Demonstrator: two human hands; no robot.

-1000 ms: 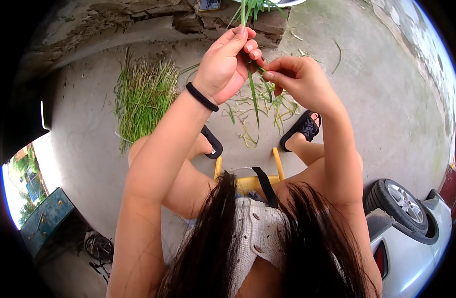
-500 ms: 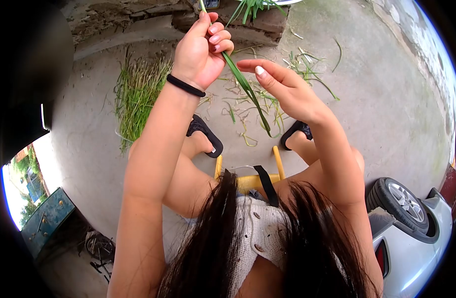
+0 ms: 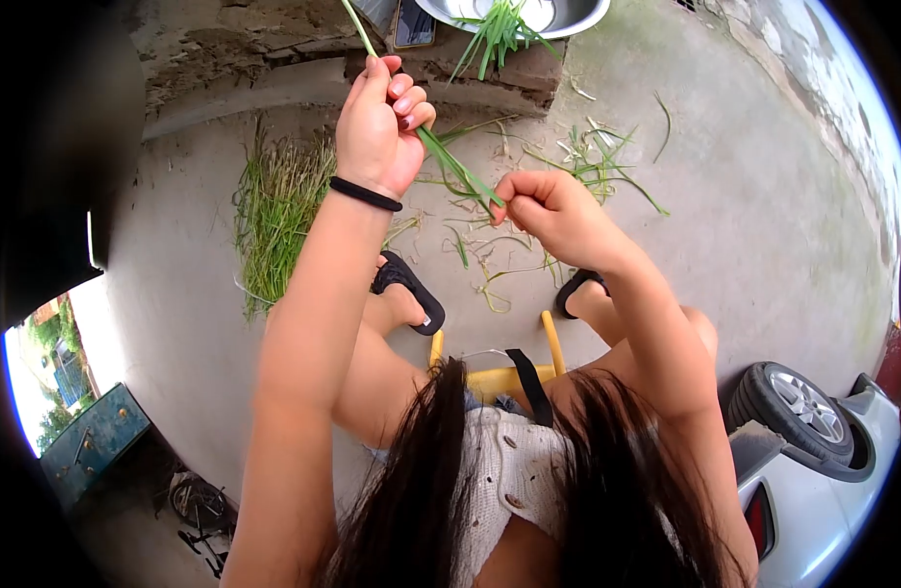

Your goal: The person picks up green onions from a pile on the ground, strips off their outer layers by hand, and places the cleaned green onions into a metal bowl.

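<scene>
My left hand (image 3: 380, 132), with a black band at its wrist, is closed around a long green chive (image 3: 449, 160). The pale stem end sticks up past my thumb, and the green leaves run down to the right. Thumb and fingers of my right hand (image 3: 558, 211) pinch the leaf tips. Beyond my hands, more cut chives (image 3: 500, 41) hang over the rim of a metal basin (image 3: 580, 22). A thick heap of uncleaned chives (image 3: 284, 216) lies on the floor to the left.
Trimmed leaves and peelings (image 3: 602, 162) are scattered over the concrete floor. A phone (image 3: 414, 24) rests on the stone ledge (image 3: 500, 83) beside the basin. Between my legs is a yellow stool frame (image 3: 552, 343). A silver car (image 3: 833, 519) with a wheel (image 3: 799, 407) stands at lower right.
My right hand has closed from open fingers onto the leaf tips and moved slightly down. My left hand keeps its hold on the chive. The view has tilted up, showing more of the basin.
</scene>
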